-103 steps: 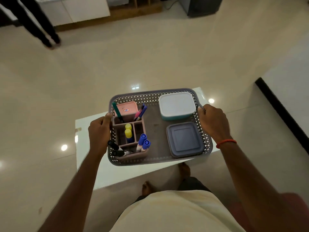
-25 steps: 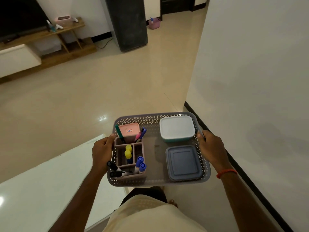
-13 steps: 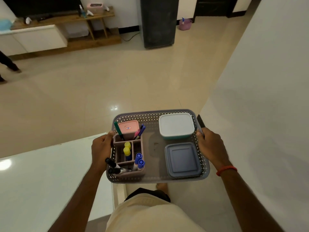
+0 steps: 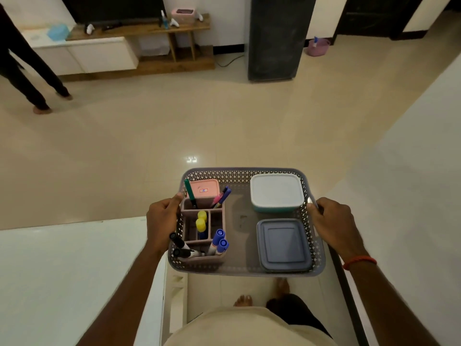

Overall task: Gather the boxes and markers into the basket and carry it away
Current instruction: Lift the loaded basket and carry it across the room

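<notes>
View has swung left since a second ago; more floor ahead, wall farther right. Basket (image 4: 245, 269) held in the air at waist height, boxes and markers inside. Left hand (image 4: 161, 222) and right hand (image 4: 333, 224) have fingers curled tight on opposite rims. Table (image 4: 62, 275) beside left. Best carried level, steering clear of its corner.

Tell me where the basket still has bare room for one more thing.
Inside the basket, the bare strip of floor runs down the middle, between the pink organizer and the white-lidded box and grey-lidded box. Left and right sides are crowded. The left hand and right hand occupy the side rims.
</notes>
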`<state>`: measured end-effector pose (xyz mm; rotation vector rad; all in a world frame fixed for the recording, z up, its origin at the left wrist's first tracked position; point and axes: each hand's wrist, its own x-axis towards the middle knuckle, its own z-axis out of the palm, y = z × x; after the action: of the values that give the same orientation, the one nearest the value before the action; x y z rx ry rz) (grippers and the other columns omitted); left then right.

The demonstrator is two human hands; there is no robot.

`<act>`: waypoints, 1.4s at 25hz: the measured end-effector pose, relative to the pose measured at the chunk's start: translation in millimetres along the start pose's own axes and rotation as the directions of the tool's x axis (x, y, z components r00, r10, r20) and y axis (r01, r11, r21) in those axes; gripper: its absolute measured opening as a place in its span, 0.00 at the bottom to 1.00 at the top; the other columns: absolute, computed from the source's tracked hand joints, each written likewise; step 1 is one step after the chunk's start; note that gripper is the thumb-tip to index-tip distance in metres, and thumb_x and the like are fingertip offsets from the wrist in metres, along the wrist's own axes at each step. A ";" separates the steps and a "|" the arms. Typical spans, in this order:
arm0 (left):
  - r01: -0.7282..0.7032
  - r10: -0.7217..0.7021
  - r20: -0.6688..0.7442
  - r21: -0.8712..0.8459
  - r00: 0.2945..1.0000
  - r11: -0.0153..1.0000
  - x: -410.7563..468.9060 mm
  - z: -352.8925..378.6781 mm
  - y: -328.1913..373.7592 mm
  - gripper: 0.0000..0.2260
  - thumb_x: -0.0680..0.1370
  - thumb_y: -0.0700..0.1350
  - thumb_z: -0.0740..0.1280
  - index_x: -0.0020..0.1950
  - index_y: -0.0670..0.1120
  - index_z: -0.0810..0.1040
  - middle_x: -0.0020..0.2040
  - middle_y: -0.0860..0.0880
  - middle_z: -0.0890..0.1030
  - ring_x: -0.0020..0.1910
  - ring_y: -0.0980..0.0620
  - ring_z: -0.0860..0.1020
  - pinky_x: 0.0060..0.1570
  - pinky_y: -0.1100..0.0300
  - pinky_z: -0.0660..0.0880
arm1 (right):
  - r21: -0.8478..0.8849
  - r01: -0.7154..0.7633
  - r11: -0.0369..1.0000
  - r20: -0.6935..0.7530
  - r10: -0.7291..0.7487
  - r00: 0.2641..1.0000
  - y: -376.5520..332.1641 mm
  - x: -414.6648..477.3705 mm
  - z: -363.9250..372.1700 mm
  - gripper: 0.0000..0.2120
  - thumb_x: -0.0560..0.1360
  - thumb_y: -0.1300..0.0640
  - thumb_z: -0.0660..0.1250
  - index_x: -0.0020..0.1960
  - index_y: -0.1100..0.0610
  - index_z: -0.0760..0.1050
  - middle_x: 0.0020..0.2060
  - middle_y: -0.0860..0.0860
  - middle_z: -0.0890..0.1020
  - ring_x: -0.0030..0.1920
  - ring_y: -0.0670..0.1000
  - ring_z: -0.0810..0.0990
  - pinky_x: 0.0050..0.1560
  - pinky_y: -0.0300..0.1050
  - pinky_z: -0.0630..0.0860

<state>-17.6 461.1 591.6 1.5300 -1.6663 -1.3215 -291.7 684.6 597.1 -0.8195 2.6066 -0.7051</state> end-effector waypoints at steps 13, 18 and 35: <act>0.082 -0.061 -0.183 0.107 0.981 0.991 120.7 92.5 65.3 0.23 0.82 0.53 0.63 0.30 0.44 0.72 0.26 0.47 0.70 0.25 0.53 0.65 0.29 0.61 0.63 | 0.063 0.075 0.995 0.158 -0.084 0.984 -23.4 225.9 -13.6 0.19 0.79 0.46 0.63 0.36 0.59 0.73 0.29 0.53 0.76 0.30 0.53 0.75 0.30 0.42 0.66; 0.125 -0.094 -0.273 0.095 0.957 0.988 148.8 112.7 83.2 0.23 0.82 0.53 0.62 0.30 0.43 0.71 0.25 0.50 0.69 0.23 0.57 0.64 0.27 0.64 0.62 | 0.076 0.171 0.982 0.193 -0.182 0.964 -46.6 298.6 -15.9 0.17 0.80 0.49 0.61 0.38 0.59 0.73 0.31 0.53 0.77 0.32 0.54 0.74 0.30 0.43 0.65; 0.249 -0.288 -0.505 -0.145 0.814 0.958 305.1 111.5 95.0 0.23 0.82 0.53 0.64 0.31 0.42 0.74 0.26 0.47 0.73 0.25 0.54 0.68 0.29 0.62 0.64 | 0.021 0.459 0.888 0.432 -0.422 0.797 -204.8 507.7 48.4 0.14 0.79 0.49 0.63 0.39 0.56 0.73 0.31 0.51 0.77 0.33 0.53 0.75 0.31 0.44 0.67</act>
<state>-226.5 196.6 561.4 1.9209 -1.0757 -0.9507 -578.3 215.8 592.4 -1.4591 2.0722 -0.4542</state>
